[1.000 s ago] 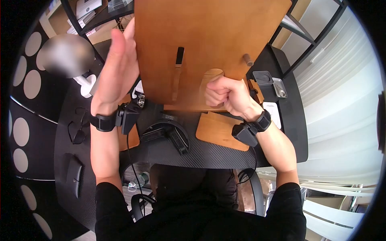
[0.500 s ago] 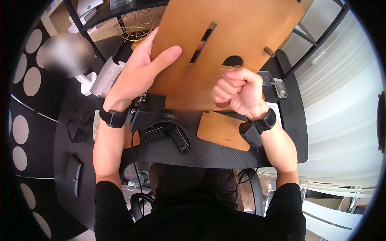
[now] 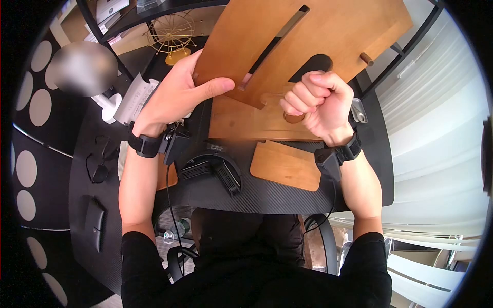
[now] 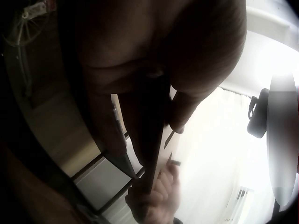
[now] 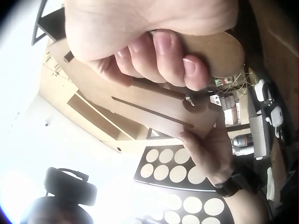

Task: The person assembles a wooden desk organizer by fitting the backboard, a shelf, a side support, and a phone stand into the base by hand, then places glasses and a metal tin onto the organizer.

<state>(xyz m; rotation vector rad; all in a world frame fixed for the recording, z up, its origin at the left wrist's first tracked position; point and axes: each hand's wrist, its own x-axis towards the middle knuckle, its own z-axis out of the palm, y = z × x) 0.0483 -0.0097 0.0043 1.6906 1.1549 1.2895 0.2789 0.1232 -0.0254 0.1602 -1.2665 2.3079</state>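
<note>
A large brown wooden board (image 3: 334, 31) stands tilted above the desk, with a long slot, an arched opening and a short wooden peg (image 3: 366, 59). My left hand (image 3: 177, 95) grips its left edge, thumb across the front and fingers behind. In the left wrist view the board runs edge-on between thumb and fingers. My right hand (image 3: 318, 100) is curled round a wooden piece with a rounded end (image 5: 219, 53), just below the arched opening. Most of that piece is hidden in the fist. Behind and below the board lies a flat wooden panel (image 3: 241, 120).
A smaller wooden panel (image 3: 285, 167) and a curved black device (image 3: 221, 169) lie on the near desk. At left are glasses (image 3: 100, 167) and a black case (image 3: 95, 220). A gold wheel ornament (image 3: 172, 33) stands behind; a metal tray (image 3: 359, 110) sits at right.
My left hand, flat along the board's edge at first, has closed on it. The board has tilted and shifted right, uncovering more of the panel below. My right hand has moved right.
</note>
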